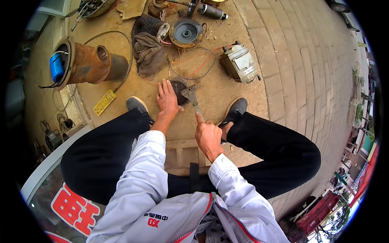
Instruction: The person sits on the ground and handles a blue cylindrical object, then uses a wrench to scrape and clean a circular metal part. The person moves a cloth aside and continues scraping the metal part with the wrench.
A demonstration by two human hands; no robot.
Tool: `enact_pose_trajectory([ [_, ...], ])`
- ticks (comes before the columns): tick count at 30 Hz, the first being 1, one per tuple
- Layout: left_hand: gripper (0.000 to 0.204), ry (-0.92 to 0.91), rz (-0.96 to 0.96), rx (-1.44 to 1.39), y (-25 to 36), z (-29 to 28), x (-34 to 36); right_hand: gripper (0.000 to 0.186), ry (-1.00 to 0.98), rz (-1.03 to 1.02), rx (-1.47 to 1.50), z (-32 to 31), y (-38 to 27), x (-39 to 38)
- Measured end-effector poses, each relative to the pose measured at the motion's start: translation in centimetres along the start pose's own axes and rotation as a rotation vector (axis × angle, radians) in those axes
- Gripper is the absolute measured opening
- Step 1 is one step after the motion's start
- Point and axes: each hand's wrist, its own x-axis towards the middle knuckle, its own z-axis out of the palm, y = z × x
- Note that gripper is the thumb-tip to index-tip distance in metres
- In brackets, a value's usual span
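Note:
I sit low with my knees apart, looking down at the ground between my shoes. My left hand (167, 98) lies flat, fingers spread, on a dark round metal part (178, 86) on the dirt. My right hand (208, 135) grips the handle of an adjustable wrench (191, 96), index finger stretched along it. The wrench's jaw rests on the right side of the round part.
Ahead lie a grey boxy unit (241, 61) with wires, a round pulley-like disc (186, 33), a brown rag (148, 53), a rusty motor housing (90, 61) holding a blue capacitor (56, 67), and a yellow power strip (105, 102). Brick paving (308, 69) runs on the right.

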Motion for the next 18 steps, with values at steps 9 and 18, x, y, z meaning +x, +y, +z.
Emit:
enact_pose_trajectory([
  [9, 0.147, -0.015, -0.014, 0.006, -0.2, 0.2, -0.2, 0.043, 0.011, 0.058, 0.040, 0.3, 0.0, -1.9],
  [18, 0.147, -0.016, -0.017, 0.011, 0.0, -0.1, -0.2, 0.045, -0.003, 0.039, 0.044, 0.2, 0.6, -2.1],
])
